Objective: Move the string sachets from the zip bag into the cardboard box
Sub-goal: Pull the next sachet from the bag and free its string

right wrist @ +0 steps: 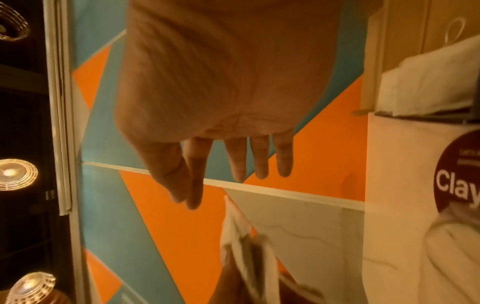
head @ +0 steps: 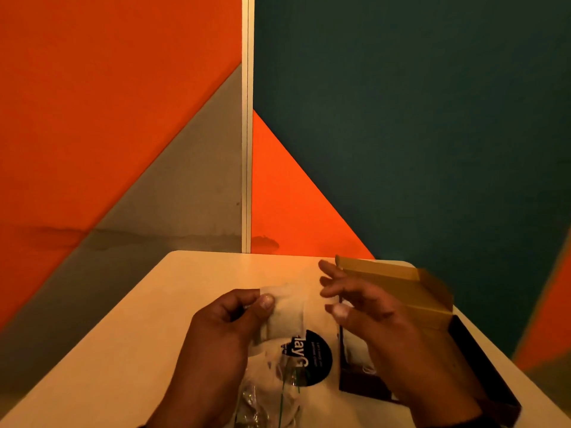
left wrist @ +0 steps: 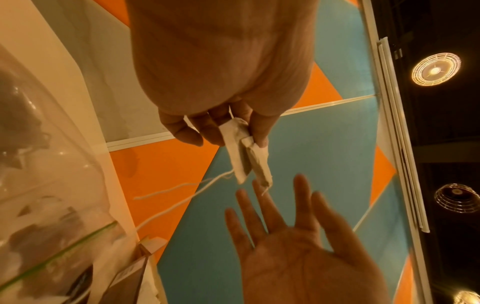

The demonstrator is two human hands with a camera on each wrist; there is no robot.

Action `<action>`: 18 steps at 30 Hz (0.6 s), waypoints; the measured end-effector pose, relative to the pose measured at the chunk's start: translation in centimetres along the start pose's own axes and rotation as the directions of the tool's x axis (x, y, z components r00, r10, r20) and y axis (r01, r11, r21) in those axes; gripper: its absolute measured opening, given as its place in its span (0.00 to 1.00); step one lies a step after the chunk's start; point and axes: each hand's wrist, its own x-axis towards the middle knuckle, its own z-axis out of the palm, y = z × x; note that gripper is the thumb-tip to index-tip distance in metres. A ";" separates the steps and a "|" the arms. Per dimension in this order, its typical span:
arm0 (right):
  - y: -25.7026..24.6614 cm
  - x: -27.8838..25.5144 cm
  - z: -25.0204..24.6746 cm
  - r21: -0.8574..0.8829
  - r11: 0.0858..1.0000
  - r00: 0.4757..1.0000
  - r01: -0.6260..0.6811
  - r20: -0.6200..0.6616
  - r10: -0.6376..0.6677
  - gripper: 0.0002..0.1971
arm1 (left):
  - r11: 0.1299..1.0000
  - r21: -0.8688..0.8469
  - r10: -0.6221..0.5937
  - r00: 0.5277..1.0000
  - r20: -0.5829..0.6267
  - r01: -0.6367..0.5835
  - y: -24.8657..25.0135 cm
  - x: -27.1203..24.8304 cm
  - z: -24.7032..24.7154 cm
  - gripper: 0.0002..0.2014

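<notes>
Pinching two flat, white, papery sachets (left wrist: pixel 244 152) between thumb and curled fingers, the left hand (head: pixel 222 329) holds them up above the zip bag (head: pixel 278 375), to the left of the cardboard box (head: pixel 457 341). Thin white strings (left wrist: pixel 179 197) trail loose from the sachets' lower ends. Their walls look soft and creased, rectangular, with darker filling showing through. The right hand (head: pixel 380 322) hovers just left of the box and above its near corner, fingers straight and spread, holding nothing, its fingertips close to the sachets. The zip bag is clear, crinkled plastic with a green seal line, lying on the pale smooth table (head: pixel 129 335) directly left of the box beside a round black label (head: pixel 312 358). The box is dark outside, its tan lid standing open, and white sachets (right wrist: pixel 426 86) lie inside it.
</notes>
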 end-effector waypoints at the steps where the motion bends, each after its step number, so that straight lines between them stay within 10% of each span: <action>1: -0.2 -0.1 0.4 0.019 1.000 0.998 0.011 0.057 -0.012 0.09 | 1.000 0.000 -0.007 1.000 0.004 0.007 0.0 -0.1 0.2 0.08; 5: -0.4 -0.3 2.7 -0.070 0.997 0.975 -0.043 0.213 0.057 0.13 | 0.999 0.051 -0.006 0.999 0.039 0.004 0.0 -0.5 0.5 0.05; 18: 0.0 0.5 1.1 -0.116 0.990 0.975 -0.086 -0.214 0.060 0.19 | 0.975 0.210 0.058 0.994 0.095 -0.076 0.6 0.0 -0.7 0.12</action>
